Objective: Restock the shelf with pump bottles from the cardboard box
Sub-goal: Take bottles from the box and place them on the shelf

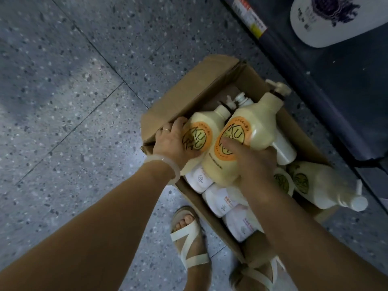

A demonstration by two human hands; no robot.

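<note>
An open cardboard box [178,95] stands on the floor in front of me, full of pump bottles lying flat. My left hand [174,141] grips a cream bottle with an orange round label [201,131] at the box's left side. My right hand [249,162] holds a second cream orange-label bottle [254,124], raised and tilted, its pump head pointing to the upper right. Below them lie white bottles [222,202] and cream bottles with green labels [308,183]. The dark shelf [336,85] runs along the right.
A white bottle with a purple print [323,19] stands on the shelf's low board at the top right, beside a price tag [249,15] on the shelf edge. My sandalled feet [189,238] stand at the box's near end. Grey speckled floor tiles [63,101] spread to the left.
</note>
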